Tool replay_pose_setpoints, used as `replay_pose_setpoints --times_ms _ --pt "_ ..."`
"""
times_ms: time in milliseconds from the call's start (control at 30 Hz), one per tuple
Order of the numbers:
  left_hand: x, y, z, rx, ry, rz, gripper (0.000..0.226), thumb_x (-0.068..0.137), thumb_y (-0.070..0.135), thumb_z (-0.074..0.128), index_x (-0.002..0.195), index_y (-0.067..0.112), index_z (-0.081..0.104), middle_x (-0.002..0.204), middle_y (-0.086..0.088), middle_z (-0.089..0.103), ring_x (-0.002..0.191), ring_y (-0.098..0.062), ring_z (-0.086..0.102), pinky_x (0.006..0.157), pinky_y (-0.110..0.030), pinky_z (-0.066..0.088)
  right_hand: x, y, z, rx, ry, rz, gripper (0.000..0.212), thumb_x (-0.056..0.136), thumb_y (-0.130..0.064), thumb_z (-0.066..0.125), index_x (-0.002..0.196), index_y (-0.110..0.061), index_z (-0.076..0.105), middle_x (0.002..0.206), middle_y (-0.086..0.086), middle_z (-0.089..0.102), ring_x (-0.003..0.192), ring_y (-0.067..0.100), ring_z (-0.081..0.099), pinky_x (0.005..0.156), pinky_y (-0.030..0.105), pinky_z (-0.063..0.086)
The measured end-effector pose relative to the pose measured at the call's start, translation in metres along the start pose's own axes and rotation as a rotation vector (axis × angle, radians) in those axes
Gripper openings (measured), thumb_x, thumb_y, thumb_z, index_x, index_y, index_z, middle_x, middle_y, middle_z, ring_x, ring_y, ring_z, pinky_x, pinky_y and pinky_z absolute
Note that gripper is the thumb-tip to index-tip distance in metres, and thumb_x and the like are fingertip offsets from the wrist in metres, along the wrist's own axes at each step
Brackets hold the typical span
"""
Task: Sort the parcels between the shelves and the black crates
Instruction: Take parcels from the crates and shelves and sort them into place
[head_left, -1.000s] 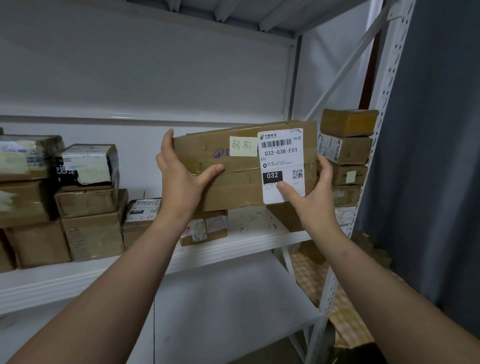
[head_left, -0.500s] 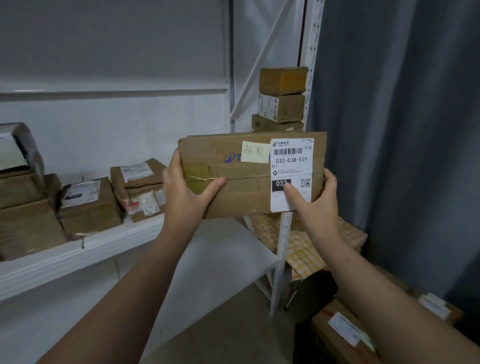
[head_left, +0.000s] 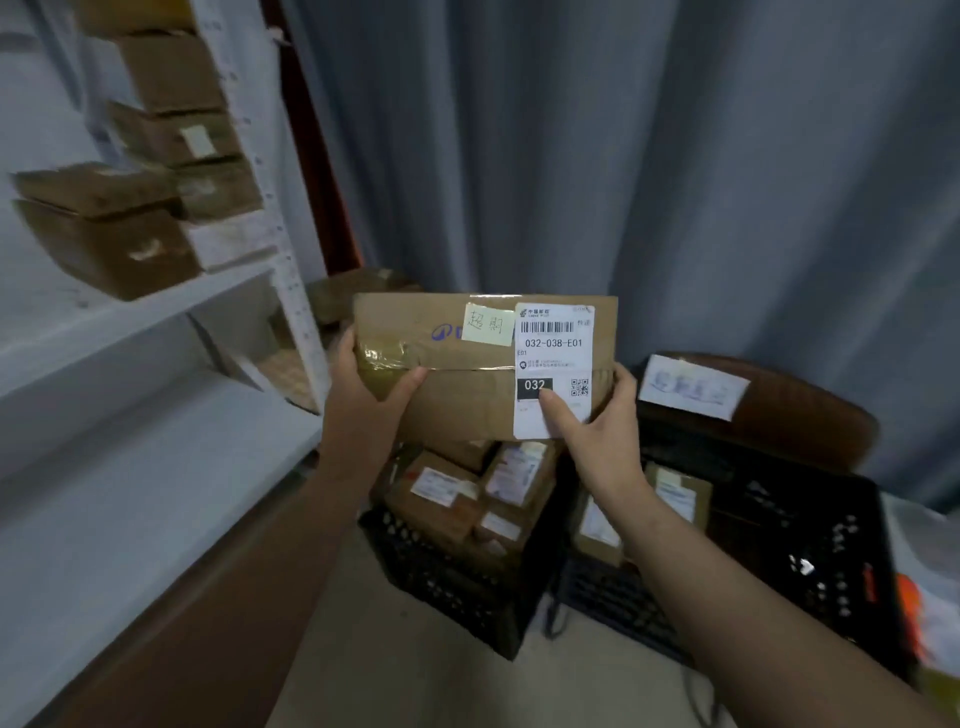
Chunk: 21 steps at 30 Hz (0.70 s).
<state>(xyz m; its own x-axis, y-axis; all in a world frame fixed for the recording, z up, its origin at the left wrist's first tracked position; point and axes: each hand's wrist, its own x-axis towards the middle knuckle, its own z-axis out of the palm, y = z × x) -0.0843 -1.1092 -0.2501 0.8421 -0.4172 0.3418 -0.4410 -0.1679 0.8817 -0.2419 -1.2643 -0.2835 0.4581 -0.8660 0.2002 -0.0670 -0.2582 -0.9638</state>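
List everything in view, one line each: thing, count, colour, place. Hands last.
held parcel: one, brown cardboard, centre, above the crates
shipping label: one, white, held parcel's right end
sticky note: one, pale yellow, beside the shipping label
left crate: one, black, floor, full of brown parcels
right crate: one, black, floor, two parcels visible inside
shelf parcels: several, brown, stacked upper left
shelving: one, white, left
curtain: one, grey, behind
paper sign: one, white, behind right crate
left hand: grips parcel's left end
right hand: grips right end, thumb on label
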Motion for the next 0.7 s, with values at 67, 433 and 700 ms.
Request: replay_pose_setpoints --times_ms 67,433,700 --pt "-0.021 0.006 0.054 0.021 -0.113 -0.009 0.083 0.084 0.027 0.07 0.15 0.017 0.02 0.145 0.0 0.038 0.121 -0.005 0.036 0.098 -0.023 0.032 -0.007 0.028 -0.052 -0.045 0.052 0.067 0.082 0.07 -0.04 0.079 0.135 -0.026 0.031 0.131 -0.004 0.05 0.118 0.012 0.05 0.101 0.042 0.046" --pt "-0.086 0.008 0.233 0.069 -0.504 -0.103 0.096 0.076 0.051 0.073 0.148 0.029 0.014 0.15 -0.004 0.032 0.134 -0.022 0.036 0.109 -0.049 0.035 -0.021 0.129 -0.227 -0.202 0.184 0.332 0.096 0.056 -0.061 0.074 0.137 -0.029 0.031 0.131 -0.004 0.054 0.12 0.014 0.053 0.098 0.045 0.049" --pt "-0.075 -0.024 0.322 0.195 -0.753 -0.158 0.087 0.085 0.032 0.069 0.151 0.022 0.014 0.154 -0.003 0.023 0.139 -0.023 0.027 0.111 -0.036 0.025 0.023 0.189 -0.265 -0.451 0.152 0.507 0.087 0.074 -0.035 0.079 0.144 -0.015 0.03 0.138 0.009 0.037 0.127 0.026 0.039 0.108 0.04 0.034"
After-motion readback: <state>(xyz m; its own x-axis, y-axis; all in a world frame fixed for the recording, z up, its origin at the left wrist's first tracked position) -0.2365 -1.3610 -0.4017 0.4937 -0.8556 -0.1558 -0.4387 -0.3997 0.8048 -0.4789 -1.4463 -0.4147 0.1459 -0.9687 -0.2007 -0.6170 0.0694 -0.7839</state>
